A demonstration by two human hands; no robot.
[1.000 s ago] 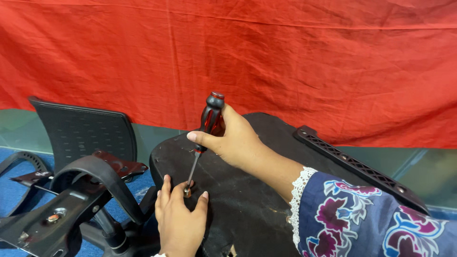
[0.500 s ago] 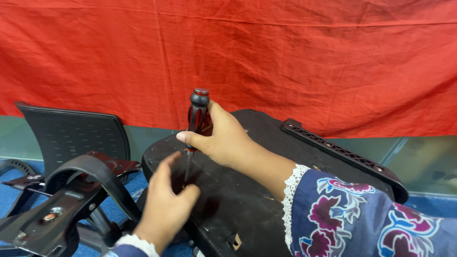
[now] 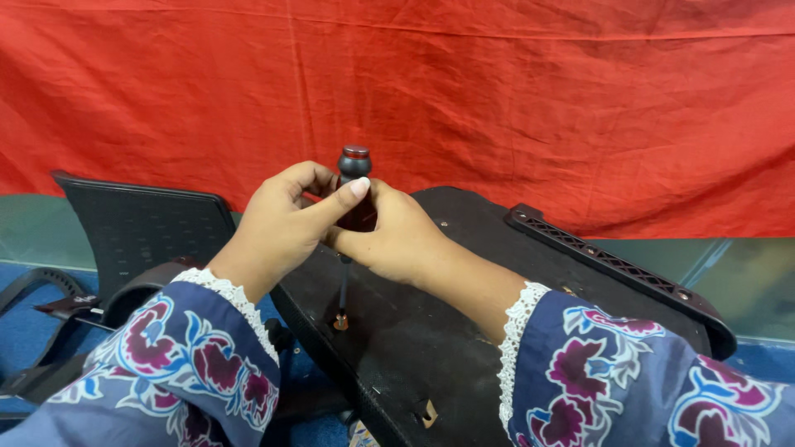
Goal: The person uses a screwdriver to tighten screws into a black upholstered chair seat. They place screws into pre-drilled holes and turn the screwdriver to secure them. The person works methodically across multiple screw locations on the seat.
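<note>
Both hands wrap a screwdriver with a dark red and black handle, held upright. My right hand grips the handle from the right. From the left, my left hand closes over the same handle, its thumb across the top of my right hand. The thin shaft runs down to a small screw near the left edge of a black chair seat base that lies upside down in front of me.
A black perforated chair back stands at the left. Black armrest and frame parts lie on the blue floor at lower left. A black ribbed rail runs along the seat's right side. Red cloth hangs behind.
My left hand has risen from the screw at the shaft's tip up to the handle, joining my right hand. The view has shifted and the screwdriver stands more upright.
</note>
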